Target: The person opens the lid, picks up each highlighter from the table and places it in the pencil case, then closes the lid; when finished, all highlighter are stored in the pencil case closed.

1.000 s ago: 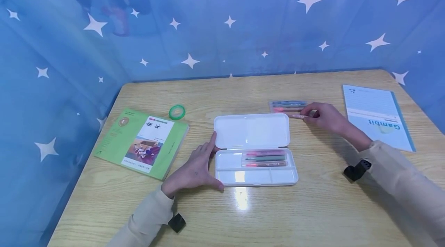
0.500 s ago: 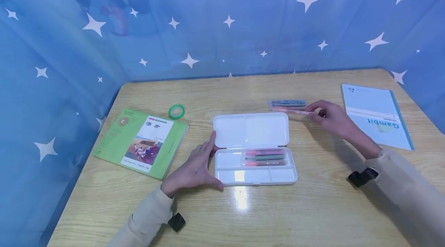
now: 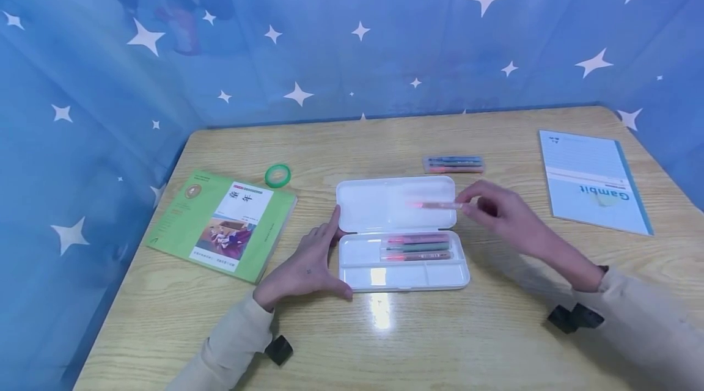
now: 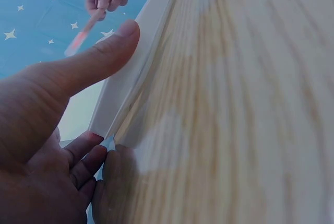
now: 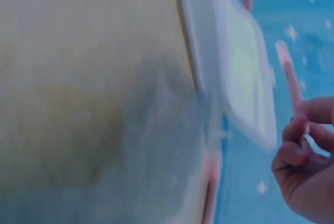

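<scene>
A white pencil case lies on the table with its lid raised back and a few pens in its upper compartment. My left hand is spread along the case's left side, thumb near the front corner and fingers by the hinge. The left wrist view shows the thumb straight and fingertips touching the case's edge. My right hand pinches the end of a pen with a pinkish clear tip, held over the lid. In the right wrist view the pen points away from the fingers.
Behind the case a clear pen holder carries several pens. A green book and a green tape roll lie to the left. A light-blue notebook lies at the right. A starred blue curtain hangs behind the table.
My right hand has lifted the pen from the clear holder and carried it left and nearer, over the case lid. My left hand stays at the case.
</scene>
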`<state>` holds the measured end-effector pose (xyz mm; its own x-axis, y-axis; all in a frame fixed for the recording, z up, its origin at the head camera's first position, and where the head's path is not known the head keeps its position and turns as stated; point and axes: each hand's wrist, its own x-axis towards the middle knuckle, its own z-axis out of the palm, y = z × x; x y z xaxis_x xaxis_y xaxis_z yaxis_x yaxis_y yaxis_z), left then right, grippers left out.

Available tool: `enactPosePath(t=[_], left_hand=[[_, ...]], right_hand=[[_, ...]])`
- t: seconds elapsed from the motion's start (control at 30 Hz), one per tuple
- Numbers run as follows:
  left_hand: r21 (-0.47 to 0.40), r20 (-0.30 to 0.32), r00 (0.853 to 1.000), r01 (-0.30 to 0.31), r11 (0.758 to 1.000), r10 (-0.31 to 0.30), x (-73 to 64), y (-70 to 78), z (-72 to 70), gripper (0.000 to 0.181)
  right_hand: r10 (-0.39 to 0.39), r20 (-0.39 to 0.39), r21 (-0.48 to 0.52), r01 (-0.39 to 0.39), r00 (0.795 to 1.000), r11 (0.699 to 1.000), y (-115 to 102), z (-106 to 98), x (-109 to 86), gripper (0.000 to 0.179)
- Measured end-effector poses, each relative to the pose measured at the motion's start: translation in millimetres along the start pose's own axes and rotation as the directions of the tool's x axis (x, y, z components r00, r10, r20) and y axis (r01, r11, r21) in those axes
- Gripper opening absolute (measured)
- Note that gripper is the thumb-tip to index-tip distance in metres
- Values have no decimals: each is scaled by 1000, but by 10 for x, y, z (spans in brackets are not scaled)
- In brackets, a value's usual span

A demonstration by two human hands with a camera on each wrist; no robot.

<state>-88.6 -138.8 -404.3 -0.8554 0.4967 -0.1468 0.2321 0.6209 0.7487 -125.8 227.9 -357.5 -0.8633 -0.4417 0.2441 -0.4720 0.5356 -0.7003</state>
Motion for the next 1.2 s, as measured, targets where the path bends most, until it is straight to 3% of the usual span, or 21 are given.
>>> enactPosePath(t=[0.17,0.33,0.47,0.83,1.07,1.2], left_hand=[[3,-2,1000,-3,1000,3,10,-2,3,146],[17,-8,1000,2,1000,-2,6,-1,4,147],[18,-11,1000,2,1000,-2,0,-5,3,147],[11,-7,1000,9,1000,-9,-8,-6,1,146],[12,-4,1000,8,1000,-8,-5,3,-3,146],[12,-2,1000,5,1000,-5,-4,11,-3,146]], right_hand=[[-42,135,11,41,990,999,-87,218,-70,19],[-4,236,17,0,972,1000,-108,341,-108,14],[30,271,2,-32,962,999,-118,369,-113,13],[37,230,-25,-32,972,999,-144,292,-76,15],[-30,69,-68,35,997,997,-18,44,59,14],[15,-3,-68,-15,1000,998,60,-114,134,15]])
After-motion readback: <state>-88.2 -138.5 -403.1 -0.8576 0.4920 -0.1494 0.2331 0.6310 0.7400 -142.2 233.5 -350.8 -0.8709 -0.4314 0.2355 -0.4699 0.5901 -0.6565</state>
